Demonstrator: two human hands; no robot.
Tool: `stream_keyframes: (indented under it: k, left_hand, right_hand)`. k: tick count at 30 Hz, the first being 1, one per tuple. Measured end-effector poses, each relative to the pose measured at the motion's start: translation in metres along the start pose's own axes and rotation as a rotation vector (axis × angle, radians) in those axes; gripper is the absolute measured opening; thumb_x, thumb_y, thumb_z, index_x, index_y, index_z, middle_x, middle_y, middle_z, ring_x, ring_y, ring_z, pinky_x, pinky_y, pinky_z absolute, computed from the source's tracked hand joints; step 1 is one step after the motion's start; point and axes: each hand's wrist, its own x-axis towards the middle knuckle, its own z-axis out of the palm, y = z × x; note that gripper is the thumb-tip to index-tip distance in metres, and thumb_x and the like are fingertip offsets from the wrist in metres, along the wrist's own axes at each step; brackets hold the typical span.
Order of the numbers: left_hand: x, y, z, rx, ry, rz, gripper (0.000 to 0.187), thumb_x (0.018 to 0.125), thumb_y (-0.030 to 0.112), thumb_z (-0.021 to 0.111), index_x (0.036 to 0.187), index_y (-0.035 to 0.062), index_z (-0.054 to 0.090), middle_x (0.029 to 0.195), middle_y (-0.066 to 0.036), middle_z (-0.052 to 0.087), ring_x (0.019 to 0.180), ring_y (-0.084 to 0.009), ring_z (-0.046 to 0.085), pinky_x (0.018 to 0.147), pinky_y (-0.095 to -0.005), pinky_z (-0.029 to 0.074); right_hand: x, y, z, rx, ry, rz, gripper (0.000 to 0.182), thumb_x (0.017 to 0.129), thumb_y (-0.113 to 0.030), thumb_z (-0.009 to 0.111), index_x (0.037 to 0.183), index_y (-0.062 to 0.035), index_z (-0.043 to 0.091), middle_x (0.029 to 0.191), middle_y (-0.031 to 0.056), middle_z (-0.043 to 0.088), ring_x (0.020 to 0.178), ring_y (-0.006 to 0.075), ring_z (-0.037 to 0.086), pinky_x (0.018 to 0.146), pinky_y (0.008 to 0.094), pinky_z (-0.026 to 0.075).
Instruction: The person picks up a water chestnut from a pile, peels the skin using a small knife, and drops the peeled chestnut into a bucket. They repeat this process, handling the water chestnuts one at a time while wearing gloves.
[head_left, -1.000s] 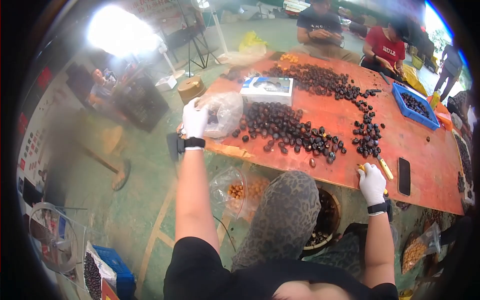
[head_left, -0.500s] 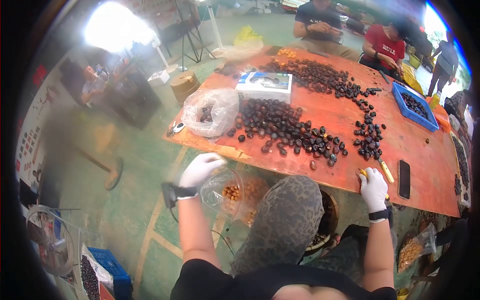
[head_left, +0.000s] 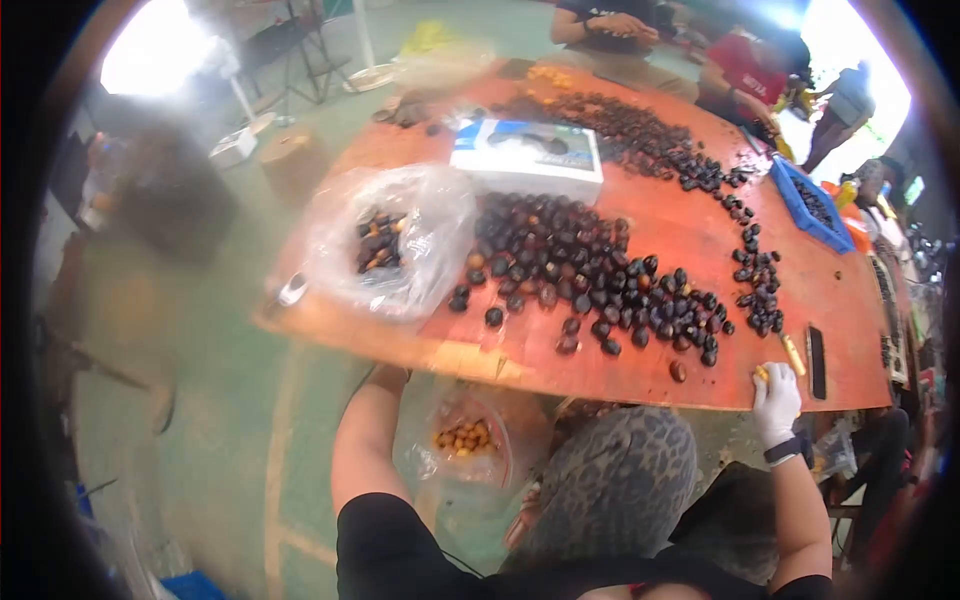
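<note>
My right hand [head_left: 776,402], in a white glove with a dark wristband, is closed at the table's front edge on a small yellow-handled tool [head_left: 762,373]; most of the tool is hidden by the fingers. Just beyond it lies a pale yellow handle [head_left: 793,355], with a black phone [head_left: 817,362] to the right. My left forearm [head_left: 368,435] reaches up to the front edge, where the hand is hidden beneath the table. To the right of that forearm, below the table, is a clear plastic bag [head_left: 508,450] holding peeled yellow-brown nuts [head_left: 464,437].
Dark brown nuts [head_left: 560,250] spread over the red table [head_left: 460,345]. A clear bag [head_left: 435,240] of nuts, a white box [head_left: 525,180] and a blue tray [head_left: 808,205] stand on it. People [head_left: 610,30] sit at the far side.
My left hand has gone from above the floor bag to out of sight under the table edge. My right hand stays at the edge with the yellow-handled tool. The view has shifted.
</note>
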Motion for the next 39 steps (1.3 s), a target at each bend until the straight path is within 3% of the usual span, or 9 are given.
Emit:
stream_keyframes:
  k: [4, 10, 23, 29, 31, 34, 35, 39]
  left_hand:
    - [0.059, 0.005, 0.049, 0.074, -0.067, -0.063, 0.031, 0.085, 0.021, 0.067, 0.105, -0.0012, 0.066, 0.092, -0.009, 0.070, 0.077, -0.0142, 0.065, 0.069, -0.0304, 0.053]
    - [0.083, 0.009, 0.086, 0.137, -0.156, -0.150, 0.030, 0.084, 0.019, 0.067, 0.106, -0.0014, 0.066, 0.091, -0.009, 0.070, 0.076, -0.0145, 0.066, 0.068, -0.0303, 0.053]
    - [0.033, -0.014, 0.069, 0.024, -0.055, -0.240, 0.029, 0.082, 0.013, 0.068, 0.107, -0.0018, 0.065, 0.091, -0.010, 0.070, 0.074, -0.0153, 0.066, 0.066, -0.0301, 0.053]
    - [-0.059, -0.039, -0.002, -0.392, 0.216, -0.254, 0.030, 0.081, 0.010, 0.068, 0.107, -0.0020, 0.065, 0.091, -0.010, 0.070, 0.074, -0.0156, 0.066, 0.065, -0.0301, 0.053]
    - [-0.103, -0.027, -0.050, -0.608, 0.198, -0.317, 0.030, 0.080, 0.009, 0.068, 0.107, -0.0020, 0.064, 0.091, -0.010, 0.070, 0.073, -0.0157, 0.067, 0.064, -0.0300, 0.053]
    - [-0.168, 0.076, -0.189, -0.834, -0.129, -0.472, 0.036, 0.078, 0.007, 0.071, 0.112, -0.0019, 0.063, 0.101, -0.011, 0.068, 0.086, -0.0155, 0.063, 0.069, -0.0295, 0.051]
    - [-0.187, 0.099, -0.214, -0.888, -0.128, -0.394, 0.032, 0.077, -0.001, 0.067, 0.109, -0.0013, 0.063, 0.100, -0.008, 0.065, 0.088, -0.0104, 0.060, 0.070, -0.0232, 0.048]
    - [-0.227, 0.220, -0.307, -1.121, 0.120, -0.022, 0.032, 0.075, -0.009, 0.064, 0.106, -0.0025, 0.062, 0.100, -0.005, 0.062, 0.089, -0.0117, 0.059, 0.080, -0.0247, 0.046]
  right_hand:
    - [0.004, -0.007, -0.008, -0.038, -0.003, 0.006, 0.016, 0.082, -0.011, 0.065, 0.095, -0.0064, 0.058, 0.091, 0.0137, 0.057, 0.088, 0.0359, 0.056, 0.075, 0.0440, 0.046]
    - [0.008, -0.017, -0.014, -0.064, -0.047, 0.062, 0.018, 0.080, -0.010, 0.067, 0.095, -0.0064, 0.059, 0.091, 0.0135, 0.058, 0.089, 0.0352, 0.057, 0.075, 0.0430, 0.047]
    - [0.008, -0.021, -0.012, -0.026, 0.013, 0.072, 0.020, 0.079, -0.013, 0.069, 0.096, -0.0082, 0.060, 0.092, 0.0108, 0.058, 0.089, 0.0323, 0.057, 0.075, 0.0423, 0.047]
    - [0.005, -0.016, -0.019, -0.011, -0.045, 0.062, 0.018, 0.082, -0.019, 0.067, 0.095, -0.0100, 0.058, 0.090, 0.0104, 0.056, 0.087, 0.0307, 0.056, 0.074, 0.0430, 0.046]
    - [0.009, -0.013, -0.022, -0.003, -0.057, 0.034, 0.018, 0.083, -0.019, 0.066, 0.096, -0.0102, 0.057, 0.090, 0.0105, 0.056, 0.087, 0.0308, 0.056, 0.073, 0.0429, 0.046]
    - [0.013, -0.004, -0.019, 0.042, -0.092, -0.003, 0.019, 0.084, -0.019, 0.066, 0.098, -0.0101, 0.056, 0.089, 0.0117, 0.056, 0.087, 0.0320, 0.057, 0.072, 0.0436, 0.047]
    - [0.017, -0.003, -0.019, 0.079, -0.098, 0.013, 0.020, 0.084, -0.020, 0.066, 0.098, -0.0099, 0.056, 0.090, 0.0127, 0.058, 0.087, 0.0332, 0.058, 0.072, 0.0445, 0.048]
    - [0.044, -0.009, -0.034, 0.329, -0.235, 0.112, 0.025, 0.085, -0.025, 0.066, 0.105, -0.0113, 0.060, 0.092, 0.0165, 0.063, 0.090, 0.0365, 0.064, 0.074, 0.0462, 0.052]
